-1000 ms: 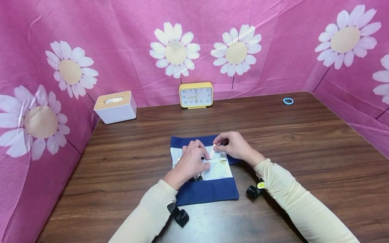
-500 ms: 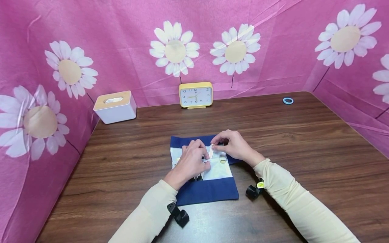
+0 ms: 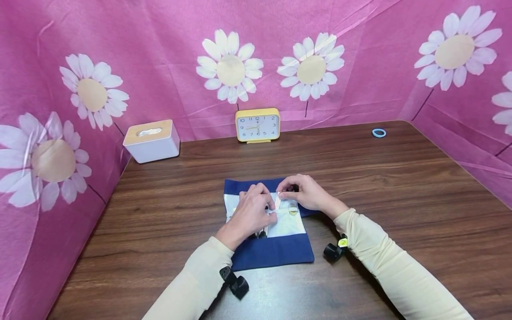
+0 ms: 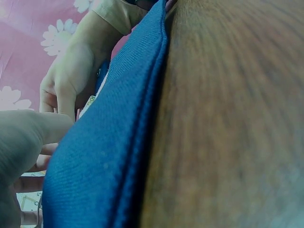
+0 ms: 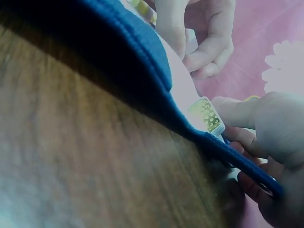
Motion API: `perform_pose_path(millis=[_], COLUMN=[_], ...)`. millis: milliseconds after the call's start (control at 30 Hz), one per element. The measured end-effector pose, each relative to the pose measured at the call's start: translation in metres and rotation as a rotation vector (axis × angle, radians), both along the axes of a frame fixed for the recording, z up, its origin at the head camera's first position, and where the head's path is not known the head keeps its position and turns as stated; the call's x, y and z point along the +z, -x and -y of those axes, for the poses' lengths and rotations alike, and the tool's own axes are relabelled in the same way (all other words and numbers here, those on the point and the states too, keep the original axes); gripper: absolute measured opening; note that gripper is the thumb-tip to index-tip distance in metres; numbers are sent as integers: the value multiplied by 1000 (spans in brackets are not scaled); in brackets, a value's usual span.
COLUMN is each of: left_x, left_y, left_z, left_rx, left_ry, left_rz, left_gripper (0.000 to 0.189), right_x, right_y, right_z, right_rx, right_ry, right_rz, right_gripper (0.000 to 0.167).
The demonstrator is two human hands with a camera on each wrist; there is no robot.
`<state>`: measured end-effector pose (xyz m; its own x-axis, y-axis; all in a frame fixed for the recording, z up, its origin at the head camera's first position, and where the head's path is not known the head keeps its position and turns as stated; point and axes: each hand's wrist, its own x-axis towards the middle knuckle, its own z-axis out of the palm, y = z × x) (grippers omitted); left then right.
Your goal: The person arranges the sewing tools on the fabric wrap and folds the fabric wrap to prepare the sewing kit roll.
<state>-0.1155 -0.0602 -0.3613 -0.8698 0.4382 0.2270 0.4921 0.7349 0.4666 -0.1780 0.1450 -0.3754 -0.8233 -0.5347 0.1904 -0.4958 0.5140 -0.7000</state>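
Observation:
A navy fabric pouch (image 3: 276, 251) lies unfolded, its white lining (image 3: 285, 226) facing up. My left hand (image 3: 256, 209) bends over its middle, thumb and fingers pinching a white band (image 3: 285, 211) that crosses the lining. At the upper right of the lining, my right hand (image 3: 304, 191) pinches a slim white strip (image 3: 278, 202) between thumb and fingertips; its lower end meets the band beside my left fingers. A small gold dimpled piece (image 5: 206, 114), like a thimble, sits near my right fingers in the right wrist view. Dark-ended slim items (image 3: 262, 234) are partly hidden under my left hand.
On the wooden table (image 3: 192, 164), a white tissue box (image 3: 154, 144) with a wooden top stands at back left. A yellow clock (image 3: 258, 126) is at the back middle, and a light-blue ring (image 3: 378, 133) lies back right. Flowered pink cloth (image 3: 160, 75) hangs behind.
My right hand has shifted slightly left with the white strip, which now stands more upright and shows less above the band. My left hand has stayed in place.

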Motion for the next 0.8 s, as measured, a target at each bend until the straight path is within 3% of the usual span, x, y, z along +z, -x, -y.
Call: perform_pose_path(millis=[233,400,533,800], left_x=[0,0,0,-2], left_y=[1,1,0,1], left_z=[0,-1,-1,-1], left_rx=[0,7,14,8], left_ry=[7,18,28,30], left_rz=[7,10,11,8], left_gripper=[6,7,8,8], right_x=[4,8,9,7], right_y=[0,-3,-5,-6], right_z=[0,1,3,3], right_rx=[79,50,23,-8], right_ry=[-34,-90,-114,-73], right_rz=[21,-8,-34,36], right_gripper=[12,28,31,31])
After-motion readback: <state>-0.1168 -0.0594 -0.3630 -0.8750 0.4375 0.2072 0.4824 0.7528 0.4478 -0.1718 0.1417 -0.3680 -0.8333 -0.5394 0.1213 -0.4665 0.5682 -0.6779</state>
